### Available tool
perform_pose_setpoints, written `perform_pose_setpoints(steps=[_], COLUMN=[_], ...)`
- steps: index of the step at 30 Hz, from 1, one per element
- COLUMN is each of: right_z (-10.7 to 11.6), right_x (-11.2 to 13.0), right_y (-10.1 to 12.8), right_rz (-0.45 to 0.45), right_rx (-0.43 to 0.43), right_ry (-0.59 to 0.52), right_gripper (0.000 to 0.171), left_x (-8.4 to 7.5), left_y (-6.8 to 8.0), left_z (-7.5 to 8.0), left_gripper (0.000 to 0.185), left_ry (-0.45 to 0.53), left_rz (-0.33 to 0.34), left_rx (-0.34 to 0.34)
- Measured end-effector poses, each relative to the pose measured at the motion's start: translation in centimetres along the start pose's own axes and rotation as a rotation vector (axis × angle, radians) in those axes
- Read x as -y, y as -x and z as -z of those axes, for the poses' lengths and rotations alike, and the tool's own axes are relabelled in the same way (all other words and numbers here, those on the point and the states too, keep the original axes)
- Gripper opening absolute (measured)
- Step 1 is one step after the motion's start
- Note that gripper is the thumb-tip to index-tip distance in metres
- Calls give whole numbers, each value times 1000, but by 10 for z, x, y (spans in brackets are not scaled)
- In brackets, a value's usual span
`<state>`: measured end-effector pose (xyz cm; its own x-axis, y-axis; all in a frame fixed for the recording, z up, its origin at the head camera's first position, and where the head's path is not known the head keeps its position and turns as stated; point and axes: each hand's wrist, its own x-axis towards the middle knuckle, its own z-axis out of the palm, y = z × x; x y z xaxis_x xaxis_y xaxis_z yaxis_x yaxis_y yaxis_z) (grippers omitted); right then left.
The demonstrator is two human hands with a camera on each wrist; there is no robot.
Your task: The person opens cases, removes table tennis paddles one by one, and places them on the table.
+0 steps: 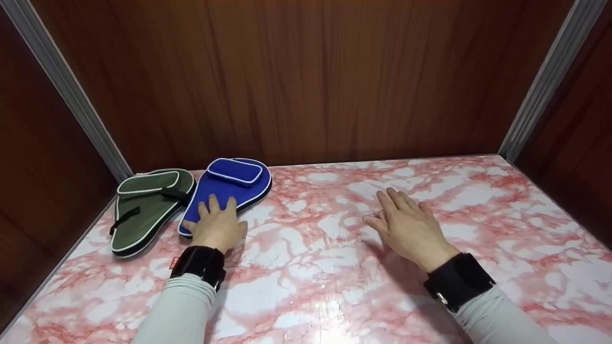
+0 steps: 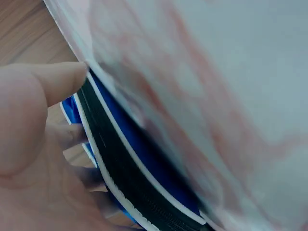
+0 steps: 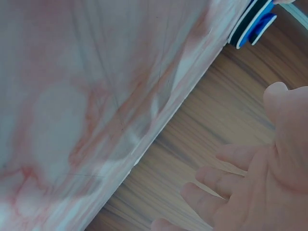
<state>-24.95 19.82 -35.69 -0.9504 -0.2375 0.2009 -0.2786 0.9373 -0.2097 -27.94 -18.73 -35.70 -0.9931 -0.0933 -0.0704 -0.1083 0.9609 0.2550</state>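
A blue table tennis paddle case (image 1: 234, 191) with white piping and a small front pocket lies flat near the back left of the table. Over its narrow end is my left hand (image 1: 217, 229), fingers spread and not curled round it. In the left wrist view the thumb (image 2: 67, 79) is by the end of the dark zippered side (image 2: 113, 139); whether it touches is hard to tell. A green paddle case (image 1: 148, 210) with black straps lies just left of the blue one. My right hand (image 1: 413, 231) hovers palm down above the table, fingers extended, holding nothing.
The table (image 1: 311, 267) has a red and white marbled top. Brown wood-grain panels (image 1: 311, 81) stand at the back and both sides, with grey metal posts (image 1: 540, 81) at the corners. Black bands (image 1: 461, 282) wrap both wrists.
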Motion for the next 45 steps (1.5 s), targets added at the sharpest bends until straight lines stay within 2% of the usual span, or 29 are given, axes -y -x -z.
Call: perform_pose_setpoints(steps=[3, 9, 13, 20, 24, 32, 37, 45], right_z=[1, 2, 1, 2, 2, -1, 0, -1], right_x=[-1, -2, 0, 2, 6, 8, 7, 8], right_y=[1, 4, 5, 5, 5, 2, 3, 4], right_rz=[7, 12, 24, 43, 60, 73, 77, 122], right_rx=[-1, -13, -3, 7, 5, 2, -4, -28], right_ry=[3, 2, -3, -7, -16, -20, -25, -46], right_gripper=[79, 78, 78, 78, 77, 76, 76, 77], left_x=[-3, -20, -29, -43, -47, -43, -49, -58], left_y=[2, 9, 17, 27, 32, 38, 39, 44], left_z=[1, -7, -13, -13, -9, -6, -6, -7], left_gripper=[74, 63, 60, 73, 71, 69, 67, 61], left_ry=[17, 68, 70, 30, 7, 25, 34, 26], left_rz=[-17, -114, -154, -222, -305, -502, -583, -691], left_rx=[-9, -132, -170, -144, -118, -79, -43, -40])
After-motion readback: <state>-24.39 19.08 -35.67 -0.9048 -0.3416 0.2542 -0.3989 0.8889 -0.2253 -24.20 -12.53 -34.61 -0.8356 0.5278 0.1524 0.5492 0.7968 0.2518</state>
